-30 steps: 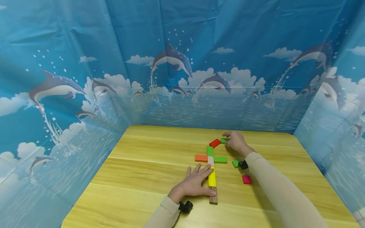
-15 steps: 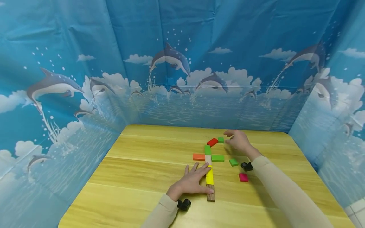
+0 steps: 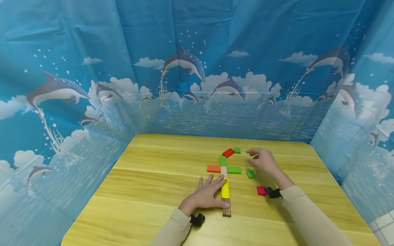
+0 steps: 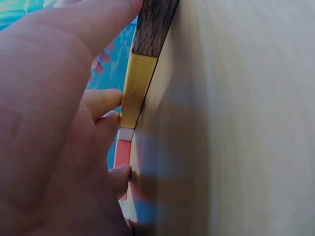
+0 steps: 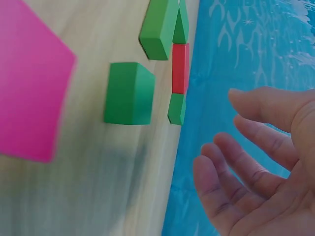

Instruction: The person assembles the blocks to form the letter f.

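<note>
Flat coloured blocks lie in a cross on the wooden table [image 3: 154, 184]: a brown block [image 3: 226, 208], a yellow block [image 3: 225, 188], a pale block [image 3: 223, 170], an orange block [image 3: 213, 168] and two green blocks [image 3: 234, 169]. My left hand [image 3: 209, 194] rests flat against the yellow and brown blocks [image 4: 147, 29]. A red block [image 3: 228, 152] and a small green block [image 3: 237, 150] lie farther back. My right hand [image 3: 261, 160] hovers empty, fingers relaxed, just right of a loose green block [image 3: 250, 174] [image 5: 129, 93]. A pink block [image 3: 261, 190] [image 5: 27, 93] sits by my right wrist.
Blue dolphin-print sheeting [image 3: 197, 68] walls in the table at the back and both sides. The left half of the tabletop is bare wood. The table's right edge [image 3: 335, 191] runs close to the right arm's sleeve [image 3: 311, 218].
My right hand let go of the small green block beside the red one and drew back toward me, now near the loose green block. The left hand has stayed put.
</note>
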`<state>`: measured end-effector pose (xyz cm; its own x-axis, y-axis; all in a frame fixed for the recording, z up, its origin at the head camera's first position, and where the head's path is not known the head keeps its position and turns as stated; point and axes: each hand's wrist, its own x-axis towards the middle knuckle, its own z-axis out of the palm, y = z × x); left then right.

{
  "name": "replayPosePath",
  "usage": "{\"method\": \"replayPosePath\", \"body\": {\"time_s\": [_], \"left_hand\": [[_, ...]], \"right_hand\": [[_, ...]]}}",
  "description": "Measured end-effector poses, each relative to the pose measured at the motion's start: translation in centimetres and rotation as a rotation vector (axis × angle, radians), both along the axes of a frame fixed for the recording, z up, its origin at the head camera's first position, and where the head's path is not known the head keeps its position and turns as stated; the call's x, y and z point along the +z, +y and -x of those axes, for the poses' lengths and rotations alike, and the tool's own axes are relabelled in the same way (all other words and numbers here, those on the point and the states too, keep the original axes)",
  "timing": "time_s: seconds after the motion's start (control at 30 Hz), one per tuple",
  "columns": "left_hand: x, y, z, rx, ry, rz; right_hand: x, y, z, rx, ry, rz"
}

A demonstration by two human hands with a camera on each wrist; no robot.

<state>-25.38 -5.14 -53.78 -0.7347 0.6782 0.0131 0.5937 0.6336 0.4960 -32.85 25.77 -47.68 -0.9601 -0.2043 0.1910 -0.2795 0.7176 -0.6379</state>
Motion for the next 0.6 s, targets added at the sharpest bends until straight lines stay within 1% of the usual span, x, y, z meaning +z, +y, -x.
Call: {"method": "replayPosePath", "body": {"time_s": [0.23,0.33,0.47,0.6], "left_hand": [[0.0,-0.1,0.0,-0.006,-0.009,-0.005],[0.1,-0.1,0.0,-0.009,-0.008,-0.013],[0.2,-0.2,0.0,-0.013,-0.002,-0.016],[0.2,-0.1,0.0,-0.014,0.003,-0.009]], "right_hand": [[-1.2,0.3,-2.0,-0.029,0.011,-0.023],[-1.8,0.2,-2.7,-0.038,-0.001,-0.031],[-2.4,0.0,-3.4,-0.047,-0.031,-0.037],[-2.9,-0.2,-3.9,-0.053,-0.045,-0.067]]}}
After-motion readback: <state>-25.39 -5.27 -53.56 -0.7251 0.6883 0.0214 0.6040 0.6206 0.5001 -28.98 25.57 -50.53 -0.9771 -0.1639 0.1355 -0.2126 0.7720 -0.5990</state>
